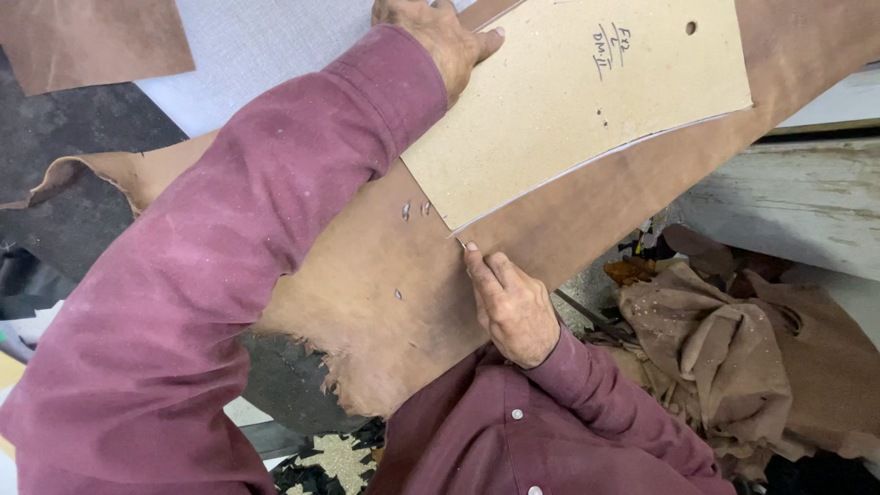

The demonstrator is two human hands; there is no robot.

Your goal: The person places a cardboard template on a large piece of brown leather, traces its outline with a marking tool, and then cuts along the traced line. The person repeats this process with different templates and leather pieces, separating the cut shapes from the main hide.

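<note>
A tan cardboard template [587, 101] with a curved lower edge lies on a brown leather hide [367, 275]. My left hand [431, 37] presses down on the template's upper left edge, with the thumb lying over the board. My right hand [509, 307] is pinched around a thin tool [461, 244]. Only the tool's tip shows, and it touches the hide at the template's lower corner. A pale line runs on the leather along the template's curved edge. Both my arms are in maroon sleeves.
The hide drapes over a white work surface [257, 46], its ragged end hanging toward me. Another brown leather piece [92, 37] lies at the top left. A heap of leather scraps [733, 357] sits at the right, below a worn white bench edge [807, 202]. The hide has small holes [414, 210].
</note>
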